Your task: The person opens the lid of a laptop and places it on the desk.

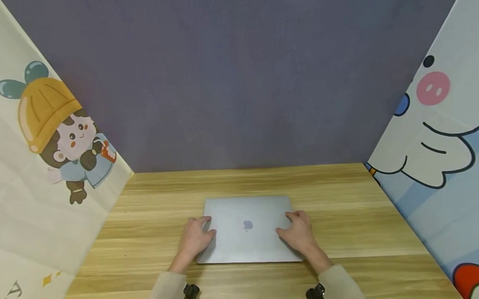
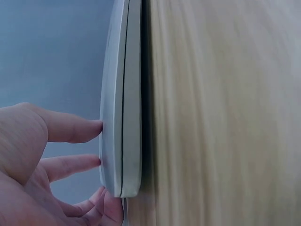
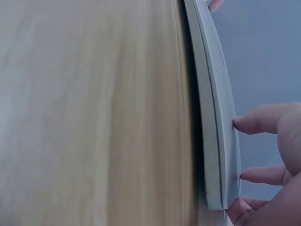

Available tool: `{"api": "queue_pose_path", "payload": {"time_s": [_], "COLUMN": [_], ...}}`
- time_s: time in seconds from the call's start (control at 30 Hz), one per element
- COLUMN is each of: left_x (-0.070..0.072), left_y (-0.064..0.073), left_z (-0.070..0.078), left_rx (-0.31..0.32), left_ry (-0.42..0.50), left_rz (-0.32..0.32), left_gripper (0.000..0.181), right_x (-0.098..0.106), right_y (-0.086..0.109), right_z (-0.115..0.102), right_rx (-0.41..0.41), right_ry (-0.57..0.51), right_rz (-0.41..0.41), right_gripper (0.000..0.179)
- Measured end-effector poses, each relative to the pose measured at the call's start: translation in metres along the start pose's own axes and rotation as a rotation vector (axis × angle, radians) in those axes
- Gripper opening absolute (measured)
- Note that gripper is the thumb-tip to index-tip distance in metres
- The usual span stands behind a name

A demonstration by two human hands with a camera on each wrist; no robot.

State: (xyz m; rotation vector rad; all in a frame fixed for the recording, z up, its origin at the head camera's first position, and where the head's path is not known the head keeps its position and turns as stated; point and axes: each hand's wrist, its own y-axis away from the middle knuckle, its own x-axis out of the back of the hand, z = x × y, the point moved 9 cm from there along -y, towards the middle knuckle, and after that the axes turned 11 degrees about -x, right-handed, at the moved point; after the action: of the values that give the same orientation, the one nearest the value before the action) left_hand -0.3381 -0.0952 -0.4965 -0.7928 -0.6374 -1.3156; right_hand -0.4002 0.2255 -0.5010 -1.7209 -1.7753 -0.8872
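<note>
A closed silver laptop [image 1: 248,248] with an apple logo on its lid lies flat on the wooden table, its front edge towards me. My left hand [image 1: 197,237] holds its left side, thumb and index finger on the lid. The right hand [image 1: 299,233] holds the opposite side in the same way. Seen from the left wrist, the other fingers [image 2: 110,207] curl at the side edge near the laptop's corner [image 2: 130,183]. The right wrist view shows the right fingers [image 3: 240,207] bent there too. A dark strip runs under the laptop; whether it is slightly raised, I cannot tell.
Wood-grain table top [image 1: 148,249] surrounds the laptop. A dark grey panel [image 1: 241,79] stands behind it, with cartoon-printed sheets [image 1: 23,183] on the left and right. Each wrist carries a small black camera [image 1: 191,292].
</note>
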Motion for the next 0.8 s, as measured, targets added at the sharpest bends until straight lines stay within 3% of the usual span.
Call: {"api": "queue_pose_path", "payload": {"time_s": [0.3,0.8], "left_x": [-0.005,-0.009], "left_y": [0.001,0.01], "left_z": [0.012,0.021], "left_rx": [-0.017,-0.032], "left_ry": [0.021,0.041], "left_rz": [0.014,0.009], "left_gripper": [0.044,0.045], "right_x": [0.01,0.017], "right_y": [0.0,0.016], "right_z": [0.007,0.015], "right_rx": [-0.003,-0.019], "right_ry": [0.025,0.041], "right_rz": [-0.002,-0.01], "right_gripper": [0.066,0.066]}}
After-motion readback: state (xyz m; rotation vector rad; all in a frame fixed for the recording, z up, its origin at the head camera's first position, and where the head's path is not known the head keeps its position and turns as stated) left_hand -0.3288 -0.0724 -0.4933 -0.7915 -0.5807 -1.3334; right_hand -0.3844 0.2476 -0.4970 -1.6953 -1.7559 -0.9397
